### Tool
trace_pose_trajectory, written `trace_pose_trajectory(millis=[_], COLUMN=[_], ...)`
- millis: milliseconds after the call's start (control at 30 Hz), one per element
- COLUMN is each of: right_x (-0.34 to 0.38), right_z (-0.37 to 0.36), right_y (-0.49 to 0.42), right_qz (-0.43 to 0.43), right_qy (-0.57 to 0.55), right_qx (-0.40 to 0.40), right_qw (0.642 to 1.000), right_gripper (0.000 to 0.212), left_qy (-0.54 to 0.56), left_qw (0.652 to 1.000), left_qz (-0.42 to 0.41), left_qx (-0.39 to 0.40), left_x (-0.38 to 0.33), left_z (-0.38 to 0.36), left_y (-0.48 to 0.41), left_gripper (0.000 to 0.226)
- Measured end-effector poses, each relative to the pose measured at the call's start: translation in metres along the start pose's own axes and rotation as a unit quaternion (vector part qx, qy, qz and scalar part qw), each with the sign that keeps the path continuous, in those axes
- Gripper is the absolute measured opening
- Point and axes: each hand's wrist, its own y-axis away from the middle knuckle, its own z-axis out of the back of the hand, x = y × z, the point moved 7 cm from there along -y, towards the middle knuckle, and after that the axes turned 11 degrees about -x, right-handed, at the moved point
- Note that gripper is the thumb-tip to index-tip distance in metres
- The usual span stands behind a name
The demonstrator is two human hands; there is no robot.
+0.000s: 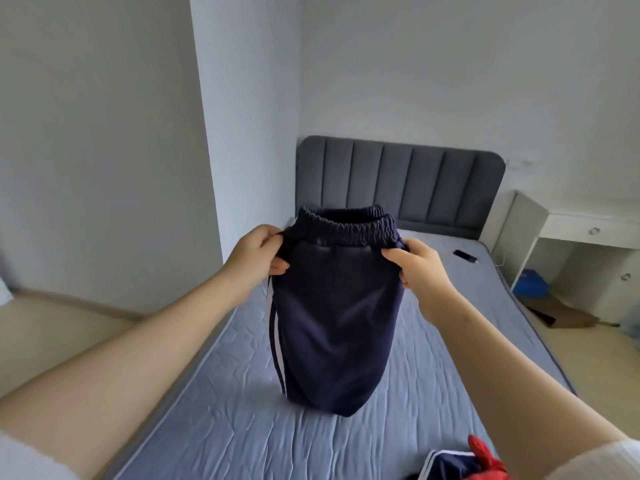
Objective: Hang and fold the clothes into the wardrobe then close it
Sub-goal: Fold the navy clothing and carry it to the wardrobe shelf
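Note:
Dark navy track pants (334,313) with white side stripes and an elastic waistband hang upright above the bed. My left hand (258,252) grips their left side just below the waistband. My right hand (417,265) pinches the right side at the same height. The lower end of the pants touches the blue-grey mattress (225,427). At the bottom right edge lies another navy garment with white stripes (446,464) next to a piece of red cloth (485,457). The wardrobe is out of sight.
A grey padded headboard (398,178) stands at the far end of the bed. A small dark device (465,255) lies on the mattress near it. To the right stands a white desk (588,233), with a blue object (531,282) and cardboard (561,311) on the floor below it.

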Motion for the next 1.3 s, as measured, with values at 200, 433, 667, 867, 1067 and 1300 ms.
trace_pose_trajectory(millis=[200, 433, 667, 867, 1067, 1300], right_x=[-0.122, -0.222, -0.287, -0.306, -0.277, -0.284], right_z=[0.002, -0.001, -0.011, -0.025, -0.067, -0.077], right_y=[0.047, 0.092, 0.113, 0.083, 0.035, 0.037], right_qz=[-0.148, -0.255, -0.321, -0.309, -0.281, -0.284], right_qy=[0.044, 0.085, 0.109, 0.157, 0.066, 0.093], right_qx=[0.046, 0.073, 0.111, 0.086, 0.091, 0.127], right_qw=[0.987, 0.960, 0.934, 0.934, 0.953, 0.946], right_gripper=[0.011, 0.017, 0.016, 0.008, 0.075, 0.072], left_qy=[-0.077, -0.110, -0.204, -0.198, -0.198, -0.252], left_qw=[0.988, 0.934, 0.892, 0.911, 0.932, 0.920], left_qz=[0.127, 0.313, 0.340, 0.337, 0.250, 0.219], left_qx=[0.027, 0.130, 0.219, 0.133, 0.176, 0.204], left_x=[0.123, 0.208, 0.267, 0.288, 0.271, 0.285], left_z=[-0.012, -0.023, -0.037, -0.044, -0.078, -0.083], left_y=[0.061, 0.110, 0.133, 0.103, 0.044, 0.042], left_gripper=[0.013, 0.019, 0.014, 0.022, 0.088, 0.089])
